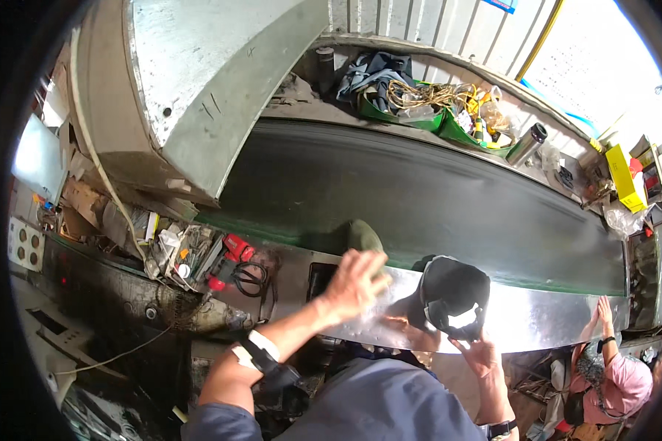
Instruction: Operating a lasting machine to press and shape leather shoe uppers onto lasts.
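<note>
My left hand [353,285] is over the metal ledge beside the belt, its fingers curled against the near end of a dull-green rounded object [363,235]. What this object is does not show. The far part of it sticks out past my fingers, over the belt's near edge. With my right hand [481,354] I grip the lower edge of a black rounded, bucket-like thing [456,283], which has a bright patch near its lower side. Some of those fingers are hidden behind it. The shiny metal ledge [533,316] runs beneath both things.
A wide dark belt [419,195] stretches beyond the ledge. A grey metal housing [221,88] rises at left. Near it lies a red power tool [232,257] with a black cord. Green bins [408,121] line the far shelf. Another person's hand [604,314] touches the ledge at right.
</note>
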### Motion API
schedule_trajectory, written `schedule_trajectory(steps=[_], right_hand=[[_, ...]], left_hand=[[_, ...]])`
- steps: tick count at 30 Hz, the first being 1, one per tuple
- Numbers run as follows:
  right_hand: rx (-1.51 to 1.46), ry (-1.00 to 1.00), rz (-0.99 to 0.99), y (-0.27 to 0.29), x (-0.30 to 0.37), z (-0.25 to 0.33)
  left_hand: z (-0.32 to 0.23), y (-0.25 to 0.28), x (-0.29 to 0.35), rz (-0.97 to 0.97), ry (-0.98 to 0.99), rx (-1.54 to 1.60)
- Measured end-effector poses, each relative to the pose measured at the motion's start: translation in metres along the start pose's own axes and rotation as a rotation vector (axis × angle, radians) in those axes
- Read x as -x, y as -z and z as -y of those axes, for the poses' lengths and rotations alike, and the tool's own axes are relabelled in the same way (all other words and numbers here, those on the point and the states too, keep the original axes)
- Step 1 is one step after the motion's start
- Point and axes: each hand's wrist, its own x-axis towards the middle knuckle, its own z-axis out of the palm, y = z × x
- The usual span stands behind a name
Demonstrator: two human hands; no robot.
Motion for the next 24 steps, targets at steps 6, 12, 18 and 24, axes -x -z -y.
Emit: schedule_trajectory(steps=[6,12,18,24], right_hand=[[-0.133,0.033,-0.11,-0.001,0.003,0.007],[0.117,0.201,-0.172,-0.024,0.021,0.019],[1.55,0.815,0.256,-0.055,0.053,-0.034],[1.534,1.147,0.134,-0.059,0.017,-0.095]], left_hand=[[-0.125,-0.066,0.038,0.128,-0.343,-0.088],[-0.12,-0.057,0.017,0.068,0.662,1.092],[-0.018,-0.055,-0.027,0.217,1.399,1.874],[0.01,-0.076,-0.038,0.061,1.162,0.881]])
